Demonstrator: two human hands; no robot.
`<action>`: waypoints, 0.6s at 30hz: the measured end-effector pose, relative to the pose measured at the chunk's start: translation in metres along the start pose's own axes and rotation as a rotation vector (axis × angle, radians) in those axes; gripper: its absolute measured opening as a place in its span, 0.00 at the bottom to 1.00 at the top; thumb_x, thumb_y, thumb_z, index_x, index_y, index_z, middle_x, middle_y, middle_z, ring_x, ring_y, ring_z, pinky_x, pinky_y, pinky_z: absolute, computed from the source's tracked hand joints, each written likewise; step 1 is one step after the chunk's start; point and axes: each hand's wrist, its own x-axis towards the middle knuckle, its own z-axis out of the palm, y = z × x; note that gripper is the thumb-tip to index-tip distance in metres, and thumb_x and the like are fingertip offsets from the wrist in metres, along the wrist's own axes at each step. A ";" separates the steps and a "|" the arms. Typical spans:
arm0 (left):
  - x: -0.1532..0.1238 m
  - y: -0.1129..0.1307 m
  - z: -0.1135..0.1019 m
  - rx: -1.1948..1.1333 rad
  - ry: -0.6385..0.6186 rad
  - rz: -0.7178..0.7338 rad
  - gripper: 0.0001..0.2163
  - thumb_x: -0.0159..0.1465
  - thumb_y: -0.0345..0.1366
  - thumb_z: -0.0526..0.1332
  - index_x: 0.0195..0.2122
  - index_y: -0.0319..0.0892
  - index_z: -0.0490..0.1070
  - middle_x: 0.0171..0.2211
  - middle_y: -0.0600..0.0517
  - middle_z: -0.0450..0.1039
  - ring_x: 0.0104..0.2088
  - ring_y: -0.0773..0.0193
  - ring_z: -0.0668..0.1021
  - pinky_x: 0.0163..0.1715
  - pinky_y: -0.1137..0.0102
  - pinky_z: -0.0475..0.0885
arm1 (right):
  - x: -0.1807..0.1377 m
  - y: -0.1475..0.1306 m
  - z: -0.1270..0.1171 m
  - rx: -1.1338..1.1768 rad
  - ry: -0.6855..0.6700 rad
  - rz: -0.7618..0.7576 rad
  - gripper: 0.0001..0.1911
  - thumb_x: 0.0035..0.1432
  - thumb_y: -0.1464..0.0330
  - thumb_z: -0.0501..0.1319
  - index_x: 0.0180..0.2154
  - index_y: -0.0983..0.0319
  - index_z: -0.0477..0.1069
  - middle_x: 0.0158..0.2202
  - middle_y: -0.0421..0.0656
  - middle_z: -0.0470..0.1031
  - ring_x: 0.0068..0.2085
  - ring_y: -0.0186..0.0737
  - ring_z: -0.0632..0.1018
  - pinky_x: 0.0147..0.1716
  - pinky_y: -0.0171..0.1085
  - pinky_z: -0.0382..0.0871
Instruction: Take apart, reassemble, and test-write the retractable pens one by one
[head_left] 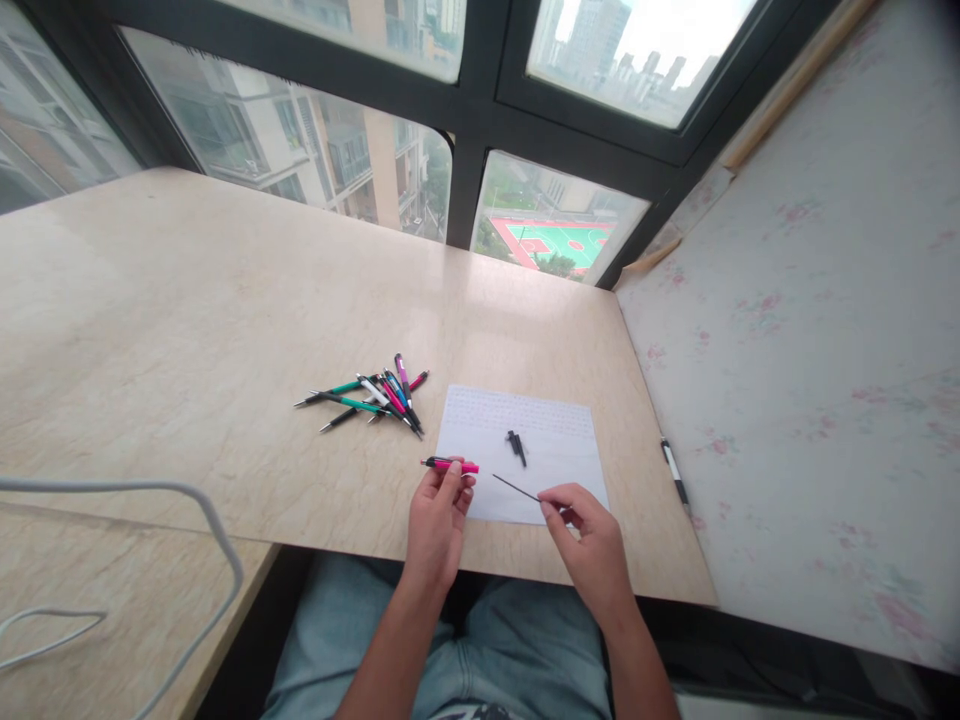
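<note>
My left hand pinches a pink pen barrel with a black clip, held level over the left edge of a white paper sheet. Between the fingertips of my right hand is a thin dark pen refill, its free end pointing left towards the barrel's open end, a small gap apart. Small black pen parts lie on the sheet beyond both hands. Writing covers the upper part of the paper.
A pile of pens in several colours lies left of the sheet. One white and black pen rests against the papered wall at right. A pale cable loops at lower left. Windows border the tabletop at the back.
</note>
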 end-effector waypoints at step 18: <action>-0.014 -0.009 0.011 0.067 -0.172 -0.135 0.12 0.57 0.38 0.69 0.39 0.37 0.75 0.32 0.51 0.74 0.32 0.71 0.75 0.34 0.76 0.71 | 0.001 -0.005 0.020 0.105 0.087 0.187 0.12 0.63 0.63 0.56 0.42 0.61 0.75 0.24 0.39 0.73 0.26 0.37 0.74 0.27 0.33 0.70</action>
